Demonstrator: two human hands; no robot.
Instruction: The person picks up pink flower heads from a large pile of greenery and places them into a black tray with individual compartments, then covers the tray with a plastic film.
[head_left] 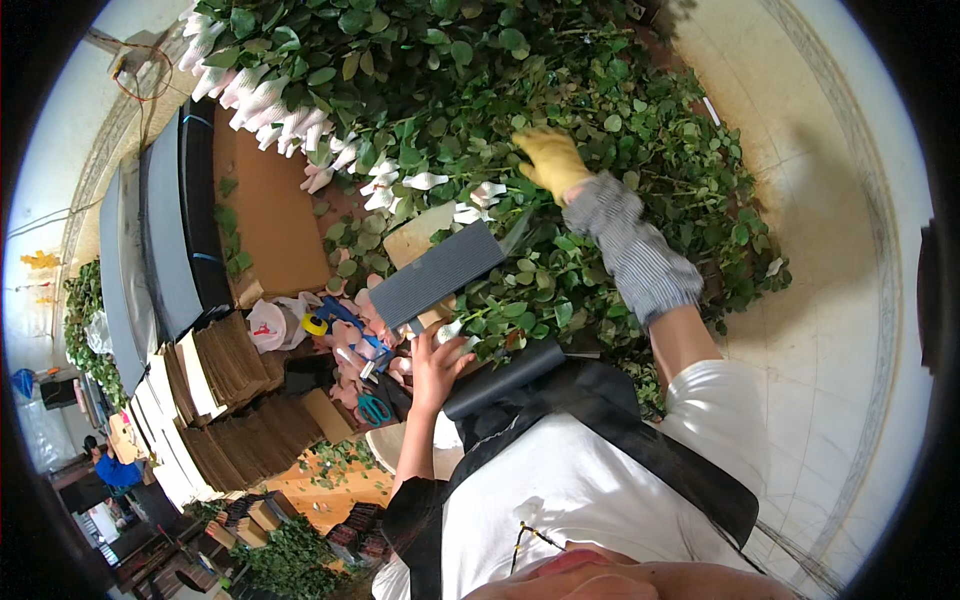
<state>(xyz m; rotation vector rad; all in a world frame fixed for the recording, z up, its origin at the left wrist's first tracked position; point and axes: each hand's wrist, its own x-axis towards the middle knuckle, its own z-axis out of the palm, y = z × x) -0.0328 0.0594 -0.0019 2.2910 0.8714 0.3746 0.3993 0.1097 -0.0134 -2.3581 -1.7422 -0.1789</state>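
Observation:
A pile of leafy green rose stems [600, 110] spreads before me. Pale pink and white buds in white mesh sleeves [265, 100] line its left side. Over the foliage is my right hand [550, 162], in a yellow glove and a grey striped sleeve, its fingers apart and nothing visible in them. My bare left hand [436, 372] is near me, fingers stretched and spread beside a white-sleeved rose bud [452, 332]. Just beyond it, a dark grey corrugated sheet [438, 277] lies tilted over a piece of tan cardboard [418, 238].
Stacked brown cardboard pieces [235, 365] and tall grey sheets [170, 235] stand at left. Teal-handled scissors [373, 409], yellow tape [314, 324] and pink scraps lie nearby. A black roll [505, 380] lies against my apron. Pale tiled floor [810, 330] extends at right.

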